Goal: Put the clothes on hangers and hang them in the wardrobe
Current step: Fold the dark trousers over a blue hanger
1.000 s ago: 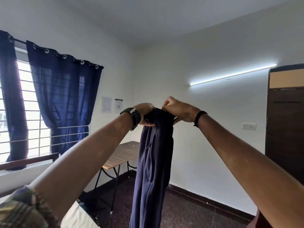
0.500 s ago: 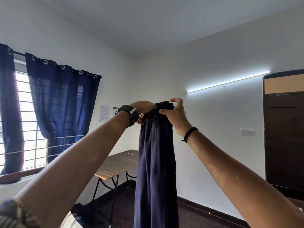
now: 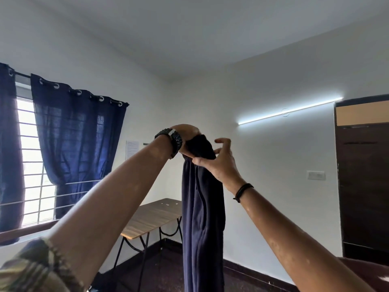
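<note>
We are curling our right fingers (image 3: 221, 144) round the top of the navy blue garment (image 3: 203, 207). Our thumb is pinching the cloth from the near side, and our top finger is sticking out a little above it. Our right hand (image 3: 216, 163) is holding the bunched cloth just at 3 o'clock from our left hand (image 3: 186, 131). Our left hand is bending down over the top of the garment, and its fingers are hiding behind the cloth and the wrist. It is holding the bunched top up from the 9 o'clock side, but we cannot tell just how the fingers are lying.

The garment is sitting in the middle of our view, held up high in the air. From our hands it is hanging straight down toward 6 o'clock in long folds, and its bottom is going out of the picture.

We are wearing a dark wristwatch (image 3: 171, 140) on our left wrist and a thin black band (image 3: 243, 191) on our right wrist.

A wooden table (image 3: 151, 218) with black legs is standing behind the garment, at about 8 o'clock from it. Blue curtains (image 3: 77, 144) are hanging over a bright window (image 3: 27, 154) at 9 o'clock. A long tube light (image 3: 290, 110) is glowing on the wall at 2 o'clock. A dark brown door (image 3: 364, 186) is standing at 3 o'clock.
</note>
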A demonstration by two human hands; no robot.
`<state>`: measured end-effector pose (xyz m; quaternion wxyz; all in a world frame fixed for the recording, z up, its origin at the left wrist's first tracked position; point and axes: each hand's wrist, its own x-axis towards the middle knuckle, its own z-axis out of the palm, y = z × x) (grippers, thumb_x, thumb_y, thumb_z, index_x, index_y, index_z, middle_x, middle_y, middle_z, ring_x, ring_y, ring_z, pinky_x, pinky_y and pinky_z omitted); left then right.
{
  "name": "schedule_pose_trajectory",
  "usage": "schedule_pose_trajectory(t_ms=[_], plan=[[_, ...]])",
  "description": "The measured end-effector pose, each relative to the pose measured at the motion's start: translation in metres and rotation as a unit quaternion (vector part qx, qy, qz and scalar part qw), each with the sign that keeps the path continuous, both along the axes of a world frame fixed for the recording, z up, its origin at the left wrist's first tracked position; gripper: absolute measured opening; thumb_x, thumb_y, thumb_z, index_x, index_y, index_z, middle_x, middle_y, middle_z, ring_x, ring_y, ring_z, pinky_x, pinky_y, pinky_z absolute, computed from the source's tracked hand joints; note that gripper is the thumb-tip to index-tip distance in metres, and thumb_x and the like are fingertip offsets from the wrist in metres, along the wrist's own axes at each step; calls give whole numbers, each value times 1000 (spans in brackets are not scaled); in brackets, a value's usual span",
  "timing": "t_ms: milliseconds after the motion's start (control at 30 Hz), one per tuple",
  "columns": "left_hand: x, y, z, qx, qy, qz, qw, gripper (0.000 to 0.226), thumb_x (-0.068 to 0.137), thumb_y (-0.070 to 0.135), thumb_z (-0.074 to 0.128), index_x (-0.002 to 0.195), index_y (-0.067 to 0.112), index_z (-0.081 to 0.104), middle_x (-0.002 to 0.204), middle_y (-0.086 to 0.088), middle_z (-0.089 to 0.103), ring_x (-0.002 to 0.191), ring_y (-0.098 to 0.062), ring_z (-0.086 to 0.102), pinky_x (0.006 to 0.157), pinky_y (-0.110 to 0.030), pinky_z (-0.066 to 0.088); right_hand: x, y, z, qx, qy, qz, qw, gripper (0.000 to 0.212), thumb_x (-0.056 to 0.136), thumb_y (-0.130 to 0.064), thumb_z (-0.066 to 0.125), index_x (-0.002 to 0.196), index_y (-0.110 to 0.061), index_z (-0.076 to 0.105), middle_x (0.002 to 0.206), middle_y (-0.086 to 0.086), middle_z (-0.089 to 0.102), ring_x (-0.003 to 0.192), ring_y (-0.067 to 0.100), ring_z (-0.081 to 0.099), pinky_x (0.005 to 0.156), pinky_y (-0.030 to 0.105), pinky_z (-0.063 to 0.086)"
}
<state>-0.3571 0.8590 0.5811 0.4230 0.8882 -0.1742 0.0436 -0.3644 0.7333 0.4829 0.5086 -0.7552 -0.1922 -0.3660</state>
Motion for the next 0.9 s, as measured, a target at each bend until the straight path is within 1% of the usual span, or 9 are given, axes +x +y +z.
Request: schedule_pose_trajectory(t_ms=[133, 200, 333, 400, 500, 567, 667, 800, 900], plan=[[16, -14, -11, 16, -18, 1, 1000, 19, 93, 5, 51, 112, 5, 56, 87, -7, 58, 67, -17, 63, 53, -21, 53, 14, -24, -16, -166, 109, -53, 979, 53, 76, -30, 77, 120, -18, 50, 112, 4, 61, 101, 20, 58, 77, 26, 44], [26, -18, -20, 116, -72, 41, 990, 27, 91, 23, 62, 113, 8, 59, 93, -5, 63, 82, -18, 64, 72, -23, 52, 21, -34, -25, -226, 134, -85, 961, 36, 87, -34, 64, 119, -19, 56, 111, 8, 63, 98, 26, 63, 72, 28, 51], [45, -42, -52, 244, -134, 49, 959, 64, 76, 61, 61, 116, 11, 63, 114, -4, 65, 107, -24, 60, 99, -34, 44, 42, -56, -46, -295, 266, -108, 911, 37, 98, -40, 43, 131, -23, 50, 121, 14, 57, 94, 34, 65, 72, 45, 59], [68, -58, -63, 168, -109, 41, 979, 58, 80, 52, 62, 118, 9, 62, 118, -7, 63, 113, -26, 57, 102, -36, 41, 54, -69, -51, -291, 258, -160, 907, 33, 99, -33, 40, 128, -21, 50, 120, 14, 56, 91, 35, 66, 74, 46, 59], [93, -79, -76, -123, 7, -61, 991, 6, 91, 8, 54, 93, 12, 58, 97, -13, 59, 91, -27, 59, 95, -43, 46, 67, -87, -51, -198, 214, -197, 936, 25, 96, -17, 33, 114, -18, 51, 95, 11, 55, 63, 34, 64, 57, 46, 59], [96, -80, -79, -248, -16, -75, 966, 27, 90, -5, 48, 80, 20, 49, 84, -8, 53, 76, -21, 56, 75, -37, 52, 70, -91, -45, -152, 184, -186, 953, 25, 94, -12, 31, 108, -17, 51, 91, 14, 57, 65, 36, 63, 54, 47, 58], [91, -65, -74, -275, -49, -89, 956, 25, 90, -6, 48, 88, 18, 52, 87, -9, 52, 72, -18, 54, 64, -27, 46, 65, -78, -38, -121, 169, -133, 969, 22, 95, -12, 36, 109, -17, 51, 103, 17, 59, 80, 41, 65, 51, 48, 58], [78, -16, -81, -280, -52, -39, 958, 49, 91, 2, 54, 138, 10, 42, 115, -14, 53, 89, -22, 57, 65, -27, 49, 56, -34, -47, -139, 163, -82, 973, 23, 96, -13, 36, 112, -16, 51, 103, 15, 58, 82, 42, 65, 50, 51, 57], [49, 34, -113, -290, -44, 2, 956, 49, 92, 1, 48, 138, 16, 41, 108, -10, 54, 83, -19, 58, 59, -24, 51, 45, 10, -75, -193, 147, -53, 969, 27, 96, -13, 33, 114, -17, 52, 99, 14, 62, 76, 38, 66, 53, 48, 58]])
